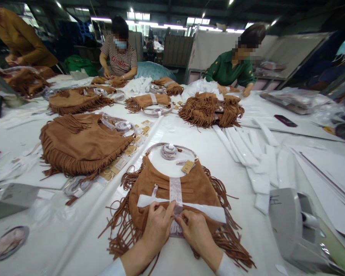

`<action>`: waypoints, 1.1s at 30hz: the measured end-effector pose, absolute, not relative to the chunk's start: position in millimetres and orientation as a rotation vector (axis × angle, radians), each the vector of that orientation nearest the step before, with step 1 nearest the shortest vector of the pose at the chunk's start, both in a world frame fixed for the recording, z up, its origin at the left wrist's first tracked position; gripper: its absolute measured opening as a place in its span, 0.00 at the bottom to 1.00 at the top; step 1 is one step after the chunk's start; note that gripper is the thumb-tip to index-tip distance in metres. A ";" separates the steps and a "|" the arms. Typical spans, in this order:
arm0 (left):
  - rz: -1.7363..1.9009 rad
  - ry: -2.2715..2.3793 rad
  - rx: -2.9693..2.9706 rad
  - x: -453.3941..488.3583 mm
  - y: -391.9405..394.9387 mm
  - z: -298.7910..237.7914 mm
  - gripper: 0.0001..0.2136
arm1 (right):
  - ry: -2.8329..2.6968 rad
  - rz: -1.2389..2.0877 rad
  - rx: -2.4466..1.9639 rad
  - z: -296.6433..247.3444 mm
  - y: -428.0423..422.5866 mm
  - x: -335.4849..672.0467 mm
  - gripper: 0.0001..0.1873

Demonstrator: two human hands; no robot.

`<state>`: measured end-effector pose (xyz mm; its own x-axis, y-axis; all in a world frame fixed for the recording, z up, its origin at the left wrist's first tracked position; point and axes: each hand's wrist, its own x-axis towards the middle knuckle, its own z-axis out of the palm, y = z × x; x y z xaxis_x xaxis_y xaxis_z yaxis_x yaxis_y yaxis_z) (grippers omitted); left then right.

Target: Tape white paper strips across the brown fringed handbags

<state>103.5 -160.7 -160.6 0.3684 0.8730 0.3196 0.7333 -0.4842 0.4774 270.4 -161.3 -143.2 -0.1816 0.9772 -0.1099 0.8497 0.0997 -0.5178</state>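
A brown suede fringed handbag (152, 178) lies flat in front of me, its fringes spread to both sides. A translucent strip (176, 188) runs down its middle, over a white paper strip (207, 210) laid crosswise. My left hand (158, 222) is closed, its fingertips pinching the translucent strip near the bag's lower edge. Beside it, my right hand (197, 230) is closed too, thumb and forefinger gripping the same strip. A tan hang tag (188, 166) and a wrapped coiled strap (169, 151) lie by the bag's handle.
Another fringed bag (74, 143) lies left, with more tags (129, 149) beside it. A stack of fringed bags (211, 110) stands farther back. White strips (260, 168) and a grey tape dispenser (293, 226) are at right. Co-workers (119, 57) handle bags across the table.
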 end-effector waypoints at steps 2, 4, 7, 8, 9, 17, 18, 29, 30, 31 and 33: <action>0.819 1.434 2.394 102.5 -164.9 -155.6 0.21 | -2.094 0.715 -1.838 -141.9 -160.3 269.8 0.15; 0.877 1.421 2.419 100.6 -176.0 -152.0 0.19 | -2.081 0.723 -1.847 -140.5 -159.9 269.3 0.14; 0.977 1.339 2.530 98.7 -200.1 -151.3 0.15 | -2.062 0.736 -1.851 -138.7 -160.4 268.7 0.13; 0.969 1.318 2.591 98.8 -207.5 -152.2 0.14 | -2.056 0.733 -1.854 -138.4 -160.6 268.5 0.13; 0.937 1.314 2.656 99.1 -213.6 -153.3 0.14 | -2.054 0.730 -1.855 -138.3 -160.9 268.3 0.13; 0.576 1.477 2.816 105.6 -224.2 -167.7 0.29 | -2.075 0.689 -1.821 -138.5 -161.8 268.3 0.15; 0.553 1.495 2.798 107.1 -224.9 -170.2 0.30 | -2.080 0.682 -1.823 -138.4 -161.9 268.4 0.15; 0.618 1.519 2.725 111.5 -224.1 -173.9 0.34 | -1.969 0.632 -1.724 -151.0 -161.8 269.7 0.05; 0.624 1.527 2.723 111.9 -224.1 -173.0 0.34 | -1.963 0.623 -1.713 -149.9 -162.5 270.4 0.05; 0.628 1.536 2.721 112.6 -224.3 -172.2 0.33 | -1.963 0.608 -1.693 -148.0 -163.9 271.6 0.06; 0.632 1.557 2.721 114.2 -225.1 -170.9 0.33 | -2.008 0.518 -1.614 -142.5 -169.1 275.9 0.08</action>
<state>114.2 -225.1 -170.9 0.4482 0.8167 0.3634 0.8390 -0.5247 0.1444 275.9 -169.1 -142.5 -0.1649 0.9749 0.1495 0.7811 0.2217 -0.5837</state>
